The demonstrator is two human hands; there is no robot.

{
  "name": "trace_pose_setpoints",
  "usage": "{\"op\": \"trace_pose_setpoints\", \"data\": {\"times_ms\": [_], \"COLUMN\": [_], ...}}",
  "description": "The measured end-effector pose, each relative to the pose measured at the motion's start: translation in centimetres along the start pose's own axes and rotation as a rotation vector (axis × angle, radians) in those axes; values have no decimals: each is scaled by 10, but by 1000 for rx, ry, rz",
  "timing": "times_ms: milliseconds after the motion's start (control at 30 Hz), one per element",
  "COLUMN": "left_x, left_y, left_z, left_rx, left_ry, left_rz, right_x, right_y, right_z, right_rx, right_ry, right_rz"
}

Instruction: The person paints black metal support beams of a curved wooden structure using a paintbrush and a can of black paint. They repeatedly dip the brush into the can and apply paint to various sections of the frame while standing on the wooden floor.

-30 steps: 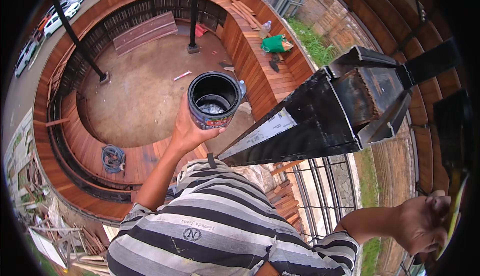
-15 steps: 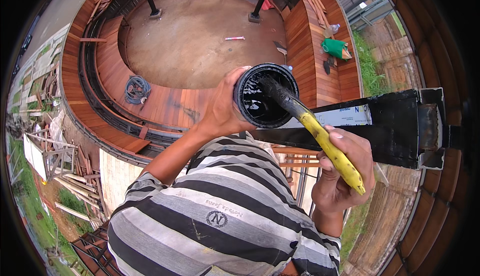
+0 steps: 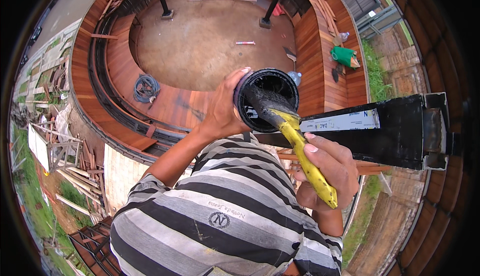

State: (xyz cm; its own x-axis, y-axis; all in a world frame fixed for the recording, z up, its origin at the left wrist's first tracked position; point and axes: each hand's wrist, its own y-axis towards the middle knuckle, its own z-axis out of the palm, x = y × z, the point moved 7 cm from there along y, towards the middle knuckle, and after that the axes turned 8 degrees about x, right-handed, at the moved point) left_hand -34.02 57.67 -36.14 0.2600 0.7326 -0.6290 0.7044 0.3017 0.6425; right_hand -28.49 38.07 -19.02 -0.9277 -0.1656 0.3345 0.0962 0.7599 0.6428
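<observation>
A round black paint can [image 3: 291,82], wet with black paint inside, is gripped at its left side by my left hand [image 3: 226,101]. My right hand [image 3: 332,168] is closed round the yellow handle of a paintbrush [image 3: 311,167]. The brush's dark, paint-coated bristles lie inside the can's mouth, against its left inner wall, and the handle slants down to the right. To the right of the can stretches a black metal beam [image 3: 390,136] with a white and blue label along it. My right hand is just below this beam.
A curved wooden deck [image 3: 165,101] with benches surrounds a brown floor [image 3: 195,51] far below. Coiled cable [image 3: 146,88] lies on the deck. A green bag [image 3: 344,56] and a clear bottle [image 3: 295,78] rest at the right. Lumber [image 3: 82,183] is piled at lower left.
The brush has swung left within the can, and its broad side now shows. My right hand has moved left and slightly down with it. The left hand still holds the can.
</observation>
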Motion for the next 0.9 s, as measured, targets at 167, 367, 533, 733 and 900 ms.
{"op": "trace_pose_setpoints", "data": {"times_ms": [167,367,533,733,900], "left_x": [-2,-6,-17,-21,-18], "left_y": [-1,-3,-6,-12,-16], "left_z": [4,9,14,20,22], "left_rx": [-9,55,88,142,183], "left_ry": [-33,-21,-32,-48,-57], "left_rz": [-21,13,17,9,-66], "right_x": [-10,-20,-22,-36,-27], "right_y": [-8,-17,-1,-5,-8], "right_z": [3,8,32,46,33], "right_rx": [-36,-109,67,133,81], "right_ry": [67,8,3,-81,-60], "right_rz": [48,309,208,237,220]}}
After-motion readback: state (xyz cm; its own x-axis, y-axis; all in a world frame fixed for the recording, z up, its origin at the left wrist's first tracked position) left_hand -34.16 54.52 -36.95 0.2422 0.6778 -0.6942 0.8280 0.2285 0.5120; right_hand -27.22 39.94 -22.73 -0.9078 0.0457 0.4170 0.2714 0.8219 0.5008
